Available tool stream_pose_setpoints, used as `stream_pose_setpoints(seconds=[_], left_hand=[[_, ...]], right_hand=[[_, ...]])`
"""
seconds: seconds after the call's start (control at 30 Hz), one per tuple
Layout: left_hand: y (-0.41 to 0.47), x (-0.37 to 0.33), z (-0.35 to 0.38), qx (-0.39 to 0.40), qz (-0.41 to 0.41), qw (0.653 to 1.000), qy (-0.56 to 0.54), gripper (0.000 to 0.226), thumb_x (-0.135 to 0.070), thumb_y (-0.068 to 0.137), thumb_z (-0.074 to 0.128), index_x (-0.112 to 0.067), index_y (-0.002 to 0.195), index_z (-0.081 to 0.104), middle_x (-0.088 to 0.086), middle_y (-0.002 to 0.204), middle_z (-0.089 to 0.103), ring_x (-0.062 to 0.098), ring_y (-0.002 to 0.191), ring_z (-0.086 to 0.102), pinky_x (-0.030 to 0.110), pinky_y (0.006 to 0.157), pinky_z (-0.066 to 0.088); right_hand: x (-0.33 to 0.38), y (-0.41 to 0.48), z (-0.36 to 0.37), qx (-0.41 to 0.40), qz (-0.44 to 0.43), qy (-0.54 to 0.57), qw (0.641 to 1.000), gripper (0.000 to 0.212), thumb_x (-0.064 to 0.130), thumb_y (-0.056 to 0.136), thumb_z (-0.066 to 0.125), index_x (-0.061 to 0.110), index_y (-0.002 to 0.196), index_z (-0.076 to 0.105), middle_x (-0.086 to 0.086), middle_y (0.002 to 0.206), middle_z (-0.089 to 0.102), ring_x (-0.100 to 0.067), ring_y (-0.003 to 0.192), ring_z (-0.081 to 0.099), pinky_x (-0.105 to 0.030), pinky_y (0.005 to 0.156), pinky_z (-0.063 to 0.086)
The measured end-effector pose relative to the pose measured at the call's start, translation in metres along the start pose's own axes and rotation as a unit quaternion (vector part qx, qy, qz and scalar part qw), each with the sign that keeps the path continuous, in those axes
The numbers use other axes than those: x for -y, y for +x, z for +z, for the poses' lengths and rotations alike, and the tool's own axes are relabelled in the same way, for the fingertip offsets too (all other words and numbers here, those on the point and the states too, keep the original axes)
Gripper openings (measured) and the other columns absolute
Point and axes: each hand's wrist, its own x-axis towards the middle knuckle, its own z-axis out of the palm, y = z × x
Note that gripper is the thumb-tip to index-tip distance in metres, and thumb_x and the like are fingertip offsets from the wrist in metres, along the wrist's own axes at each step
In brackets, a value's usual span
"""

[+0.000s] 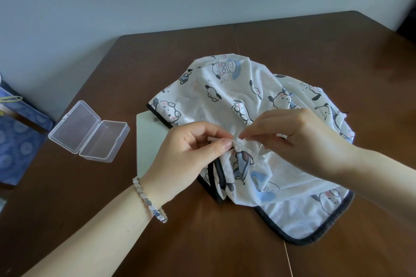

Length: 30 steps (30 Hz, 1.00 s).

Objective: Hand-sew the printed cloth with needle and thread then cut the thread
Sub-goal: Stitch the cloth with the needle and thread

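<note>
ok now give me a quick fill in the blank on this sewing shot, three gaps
1. The clear plastic box on the table lies with its lid ____.
2. The bracelet is worn on the ____ wrist.
3. The left hand and the right hand both pinch one fold of the printed ____.

Missing words: open; left; cloth
</note>
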Motion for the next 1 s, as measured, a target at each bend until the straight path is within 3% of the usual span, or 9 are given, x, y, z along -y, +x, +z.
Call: stream_pose_setpoints(seconds=[0.1,0.2,0.37,0.47,0.63,0.73,0.8,0.9,1.0], left_hand=[[0.000,-0.001,0.000,0.007,-0.018,1.000,-0.010,0.009,-0.021,0.066,0.068,-0.018,0.074,0.070,-0.006,0.062,0.068,0.003,0.065,0.065,0.013,0.063,0.049],[0.002,0.000,0.001,0.016,-0.038,0.999,-0.023,0.011,-0.022,0.061,0.065,-0.019,0.068,0.072,-0.005,0.060,0.067,0.004,0.063,0.064,0.014,0.062,0.051],[0.002,0.007,0.002,0.005,-0.026,0.999,-0.020,0.004,-0.018,0.068,0.076,-0.021,0.068,0.074,-0.005,0.062,0.069,0.006,0.065,0.064,0.016,0.066,0.051],[0.002,0.009,0.005,-0.005,-0.018,1.000,-0.017,0.006,-0.017,0.068,0.072,-0.022,0.069,0.074,-0.005,0.062,0.069,0.007,0.065,0.064,0.017,0.066,0.052],[0.001,0.013,0.013,-0.035,-0.026,0.999,-0.030,0.008,-0.024,0.060,0.069,-0.022,0.065,0.074,-0.005,0.061,0.068,0.006,0.063,0.064,0.017,0.063,0.052],[0.001,0.015,0.014,-0.026,-0.035,0.998,-0.040,0.006,-0.026,0.062,0.078,-0.024,0.066,0.074,-0.006,0.061,0.068,0.005,0.064,0.064,0.016,0.064,0.051],[0.002,0.017,0.014,-0.022,-0.049,0.997,-0.047,0.005,-0.022,0.063,0.071,-0.026,0.066,0.073,-0.006,0.063,0.068,0.006,0.067,0.064,0.018,0.068,0.052],[0.003,0.020,0.014,-0.029,-0.065,0.995,-0.070,0.007,-0.020,0.063,0.068,-0.025,0.064,0.072,-0.005,0.063,0.067,0.008,0.066,0.063,0.019,0.068,0.052],[0.004,0.019,0.015,-0.037,-0.080,0.992,-0.092,0.006,-0.019,0.062,0.068,-0.023,0.061,0.072,-0.004,0.062,0.067,0.008,0.064,0.063,0.017,0.065,0.052]], right_hand=[[0.001,-0.001,0.002,0.002,-0.003,0.015,1.000,0.026,0.023,0.085,0.049,0.013,0.093,0.073,0.003,0.078,0.068,-0.002,0.072,0.059,-0.013,0.065,0.047],[0.003,-0.002,0.004,0.013,-0.008,0.023,1.000,0.024,0.018,0.085,0.050,0.012,0.092,0.072,0.016,0.077,0.059,0.010,0.071,0.055,-0.005,0.067,0.043],[0.003,-0.007,0.012,-0.013,0.029,0.049,0.998,0.015,0.010,0.082,0.060,0.020,0.089,0.068,0.030,0.070,0.055,0.012,0.066,0.057,-0.003,0.065,0.042],[0.005,-0.011,0.018,-0.038,0.058,0.120,0.990,0.016,0.016,0.082,0.062,0.031,0.084,0.058,0.025,0.068,0.061,0.002,0.063,0.061,-0.005,0.064,0.043],[0.010,-0.015,0.026,-0.052,0.088,0.199,0.975,0.009,0.020,0.084,0.060,0.027,0.082,0.054,0.008,0.081,0.064,-0.006,0.070,0.063,-0.015,0.069,0.049],[0.010,-0.015,0.026,-0.060,0.146,0.263,0.952,0.017,0.009,0.083,0.063,0.025,0.082,0.058,0.013,0.074,0.066,-0.003,0.070,0.063,-0.014,0.068,0.048],[0.011,-0.013,0.025,-0.061,0.174,0.278,0.943,0.020,0.007,0.082,0.064,0.027,0.080,0.061,0.012,0.074,0.067,-0.003,0.071,0.063,-0.018,0.067,0.049],[0.015,-0.011,0.026,-0.073,0.189,0.274,0.940,0.016,0.012,0.079,0.065,0.028,0.076,0.065,0.006,0.074,0.069,-0.005,0.069,0.063,-0.025,0.067,0.051],[0.017,-0.008,0.025,-0.092,0.214,0.277,0.932,0.008,0.017,0.076,0.067,0.024,0.073,0.068,0.004,0.069,0.069,-0.003,0.060,0.060,-0.018,0.060,0.049]])
